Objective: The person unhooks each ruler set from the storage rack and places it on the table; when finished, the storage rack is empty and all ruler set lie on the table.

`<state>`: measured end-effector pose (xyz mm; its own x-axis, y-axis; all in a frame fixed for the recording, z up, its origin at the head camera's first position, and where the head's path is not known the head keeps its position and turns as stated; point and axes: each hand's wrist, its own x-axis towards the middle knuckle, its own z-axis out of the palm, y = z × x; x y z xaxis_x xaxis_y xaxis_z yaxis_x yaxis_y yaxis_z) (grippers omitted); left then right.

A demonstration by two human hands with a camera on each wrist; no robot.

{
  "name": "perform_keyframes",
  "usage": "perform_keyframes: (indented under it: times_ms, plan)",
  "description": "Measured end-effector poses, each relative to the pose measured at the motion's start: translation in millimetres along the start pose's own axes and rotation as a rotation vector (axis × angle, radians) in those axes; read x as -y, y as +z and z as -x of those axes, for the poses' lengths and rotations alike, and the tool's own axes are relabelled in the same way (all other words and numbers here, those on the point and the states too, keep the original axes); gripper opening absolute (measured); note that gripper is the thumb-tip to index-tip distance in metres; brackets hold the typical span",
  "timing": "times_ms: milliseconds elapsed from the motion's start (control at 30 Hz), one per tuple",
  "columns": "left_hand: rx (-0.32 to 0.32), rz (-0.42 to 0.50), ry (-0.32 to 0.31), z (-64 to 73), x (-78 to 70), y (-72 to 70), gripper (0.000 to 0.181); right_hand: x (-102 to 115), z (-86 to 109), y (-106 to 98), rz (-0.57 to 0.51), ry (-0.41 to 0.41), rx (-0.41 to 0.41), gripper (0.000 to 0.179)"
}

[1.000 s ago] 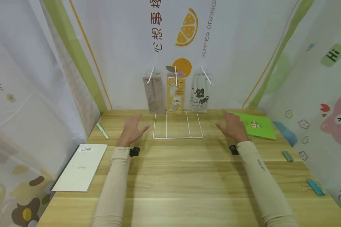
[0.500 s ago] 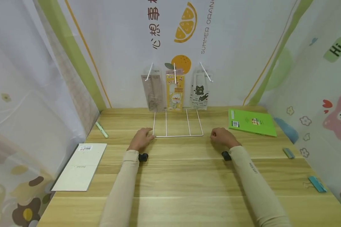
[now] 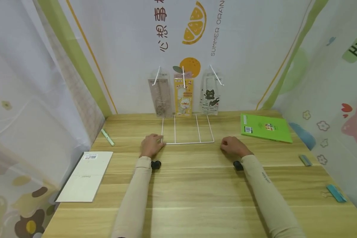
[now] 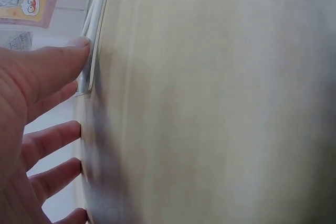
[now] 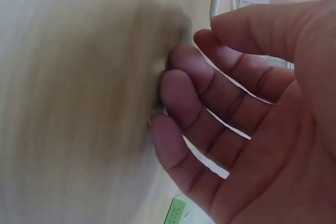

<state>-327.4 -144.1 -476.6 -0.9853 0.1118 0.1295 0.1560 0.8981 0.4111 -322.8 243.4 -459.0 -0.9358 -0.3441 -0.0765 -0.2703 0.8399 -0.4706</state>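
A white wire display rack (image 3: pixel 190 143) stands at the back of the table, its flat base toward me. From its prongs hang a greyish-brown packet (image 3: pixel 161 97), a yellow duck packet (image 3: pixel 183 99) and a clear ruler set with black cats (image 3: pixel 209 96). At the base's front left corner, my left hand (image 3: pixel 151 145) pinches the wire (image 4: pixel 89 51) between thumb and index finger; the other fingers spread toward the tabletop. Just off the front right corner, my right hand (image 3: pixel 233 146) rests by the table with loosely curled fingers (image 5: pixel 181 93), holding nothing.
A green book (image 3: pixel 266 128) lies at the back right. Along the right edge are a small grey-green block (image 3: pixel 305 160) and a blue binder clip (image 3: pixel 336 193). A white notebook (image 3: pixel 84 177) and a pale green pen (image 3: pixel 107 137) lie on the left.
Both hands have come down from raised and spread to the table beside the rack's front corners. The left hand now pinches the wire; the right hand's fingers have curled. The view shifts slightly.
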Motion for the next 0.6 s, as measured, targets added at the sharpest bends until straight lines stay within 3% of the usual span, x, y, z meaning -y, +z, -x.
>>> perform_keyframes:
  times_ms: [233, 467, 600]
  plan:
    - [-0.013, 0.030, -0.019, 2.8, 0.1, 1.4, 0.049, -3, -14.0, -8, -0.090, 0.016, -0.065, 0.021]
    - [-0.031, 0.045, -0.031, 1.6, 0.5, 3.0, 0.048, 4, -45.6, -40, -0.284, 0.019, -0.339, 0.036]
    - [-0.021, 0.063, -0.037, 2.3, -0.2, 4.8, 0.048, 10, -63.1, -63, -0.403, 0.013, -0.477, 0.033]
